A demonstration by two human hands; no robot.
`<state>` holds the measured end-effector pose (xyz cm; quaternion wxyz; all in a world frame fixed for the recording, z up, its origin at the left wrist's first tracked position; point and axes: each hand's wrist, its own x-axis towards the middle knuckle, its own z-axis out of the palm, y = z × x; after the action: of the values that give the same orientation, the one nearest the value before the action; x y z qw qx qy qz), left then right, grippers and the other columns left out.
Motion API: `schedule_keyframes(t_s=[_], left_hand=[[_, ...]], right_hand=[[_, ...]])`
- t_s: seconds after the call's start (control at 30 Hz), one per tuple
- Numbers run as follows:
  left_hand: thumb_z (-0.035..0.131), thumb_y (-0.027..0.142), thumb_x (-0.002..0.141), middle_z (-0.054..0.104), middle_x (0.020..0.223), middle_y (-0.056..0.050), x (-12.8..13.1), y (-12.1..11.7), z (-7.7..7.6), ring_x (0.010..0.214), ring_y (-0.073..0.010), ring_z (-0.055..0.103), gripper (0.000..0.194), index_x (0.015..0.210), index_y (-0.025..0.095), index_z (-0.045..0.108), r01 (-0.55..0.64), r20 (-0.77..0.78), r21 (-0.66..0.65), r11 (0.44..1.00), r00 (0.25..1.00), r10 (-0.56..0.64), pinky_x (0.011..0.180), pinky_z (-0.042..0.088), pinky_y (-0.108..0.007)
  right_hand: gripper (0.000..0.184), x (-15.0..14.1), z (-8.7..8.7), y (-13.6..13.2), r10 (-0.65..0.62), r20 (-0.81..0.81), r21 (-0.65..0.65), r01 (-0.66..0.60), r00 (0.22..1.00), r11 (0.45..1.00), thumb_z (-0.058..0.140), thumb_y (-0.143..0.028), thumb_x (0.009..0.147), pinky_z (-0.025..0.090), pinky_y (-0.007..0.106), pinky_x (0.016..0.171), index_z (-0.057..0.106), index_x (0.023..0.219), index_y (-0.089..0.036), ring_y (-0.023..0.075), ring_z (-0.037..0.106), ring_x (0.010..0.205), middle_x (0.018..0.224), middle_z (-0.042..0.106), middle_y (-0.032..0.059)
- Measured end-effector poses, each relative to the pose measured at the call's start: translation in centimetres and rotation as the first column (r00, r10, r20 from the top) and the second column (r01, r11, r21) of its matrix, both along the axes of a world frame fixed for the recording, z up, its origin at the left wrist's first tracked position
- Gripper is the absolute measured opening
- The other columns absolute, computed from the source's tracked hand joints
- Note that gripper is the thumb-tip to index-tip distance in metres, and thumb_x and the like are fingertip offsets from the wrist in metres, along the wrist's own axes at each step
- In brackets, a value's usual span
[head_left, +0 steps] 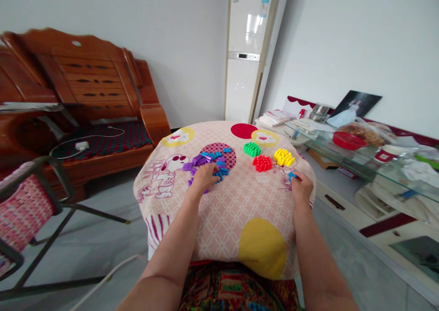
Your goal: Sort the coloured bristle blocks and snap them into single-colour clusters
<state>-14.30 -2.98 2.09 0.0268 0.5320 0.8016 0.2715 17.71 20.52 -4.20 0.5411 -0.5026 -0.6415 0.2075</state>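
Note:
My left hand [205, 175] is at the near right side of a loose pile of small purple plastic pieces [199, 160] and blue plastic pieces [222, 171]. Its fingers are bent and closed together down among the blue ones; what they grip, if anything, is hidden. Between the thumb and fingers of my right hand [302, 188], near the right edge of the table, is a small blue plastic piece [292, 175]. Beyond that hand sit three sorted clusters: green pieces [252, 149], red pieces [262, 163] and yellow pieces [284, 157]. One blue piece [227, 150] lies slightly apart behind the pile.
A patterned cloth [219, 228] covers the round table. To the right stands a glass-topped cabinet [363, 158] with a red bowl [349, 141], papers and bags. A wooden bench [85, 77] and a folding chair [30, 201] are at left, a tall white air conditioner [244, 82] behind.

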Motion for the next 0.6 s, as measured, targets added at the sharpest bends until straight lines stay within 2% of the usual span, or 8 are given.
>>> schedule_keyframes(t_s=[0.13,0.2,0.27,0.33,0.4,0.5,0.6], left_hand=[[0.066,0.018,0.071,0.073,0.09,-0.006,0.1,0.4,0.4,0.079,-0.0192,0.069,0.025,0.096,0.016,0.069,-0.075,0.179,0.188,0.979,0.983,0.041,0.075,0.054,-0.03],[0.063,0.023,0.075,0.073,0.087,-0.006,1.0,0.9,0.8,0.069,-0.0164,0.067,0.022,0.095,0.015,0.068,-0.059,0.367,0.268,0.962,0.929,-0.045,0.067,0.055,-0.028],[0.062,0.028,0.078,0.073,0.08,-0.006,2.6,1.9,1.0,0.062,-0.0148,0.066,0.02,0.09,0.014,0.068,0.029,0.526,0.303,0.952,0.828,-0.193,0.06,0.055,-0.026],[0.06,0.028,0.079,0.072,0.073,-0.005,4.5,2.9,0.9,0.06,-0.0146,0.066,0.018,0.085,0.013,0.069,0.137,0.569,0.272,0.953,0.776,-0.274,0.059,0.054,-0.025],[0.059,0.024,0.079,0.073,0.074,-0.005,6.2,3.7,0.4,0.062,-0.0146,0.066,0.017,0.084,0.014,0.072,0.223,0.488,0.174,0.959,0.827,-0.281,0.063,0.054,-0.026],[0.063,0.019,0.074,0.075,0.085,-0.004,7.5,4.1,-0.2,0.073,-0.0162,0.067,0.023,0.094,0.017,0.076,0.34,0.254,0.014,0.94,0.908,-0.333,0.072,0.053,-0.026],[0.067,0.014,0.069,0.074,0.1,-0.006,7.5,3.8,-0.4,0.089,-0.0195,0.067,0.035,0.102,0.019,0.075,0.441,0.056,-0.085,0.894,0.897,-0.438,0.082,0.051,-0.027]], right_hand=[[0.035,-0.1,0.5,-0.4,0.003,0.017,-0.006,-0.003,1.0,1.0,0.052,-0.031,0.063,0.053,0.038,0.083,0.077,0.083,-0.016,0.026,0.069,0.082,0.09,0.077,0.0099],[0.036,-0.1,0.8,-0.5,0.01,0.03,-0.005,-0.01,0.999,1.0,0.05,-0.03,0.063,0.053,0.038,0.084,0.077,0.083,-0.016,0.0256,0.069,0.083,0.09,0.077,0.0097],[0.037,-0.1,1.0,-0.7,0.008,0.042,-0.009,-0.007,0.999,1.0,0.049,-0.029,0.063,0.052,0.037,0.084,0.077,0.083,-0.017,0.0252,0.069,0.083,0.09,0.077,0.0095],[0.037,0.0,1.1,-0.8,-0.001,0.048,-0.014,0.002,0.999,1.0,0.048,-0.028,0.062,0.052,0.037,0.084,0.077,0.083,-0.017,0.0252,0.069,0.083,0.09,0.077,0.0099],[0.037,0.0,1.2,-0.8,-0.002,0.05,-0.011,0.003,0.999,1.0,0.048,-0.028,0.063,0.052,0.037,0.084,0.077,0.083,-0.016,0.0255,0.069,0.083,0.09,0.077,0.0107],[0.036,0.0,1.0,-0.7,0.009,0.045,0.006,-0.009,0.999,1.0,0.048,-0.028,0.064,0.053,0.037,0.083,0.076,0.082,-0.017,0.0258,0.069,0.082,0.089,0.078,0.0103],[0.034,0.0,0.8,-0.5,0.004,0.041,0.02,-0.005,0.999,1.0,0.048,-0.028,0.065,0.053,0.038,0.083,0.076,0.081,-0.018,0.0256,0.068,0.082,0.088,0.078,0.0094]])
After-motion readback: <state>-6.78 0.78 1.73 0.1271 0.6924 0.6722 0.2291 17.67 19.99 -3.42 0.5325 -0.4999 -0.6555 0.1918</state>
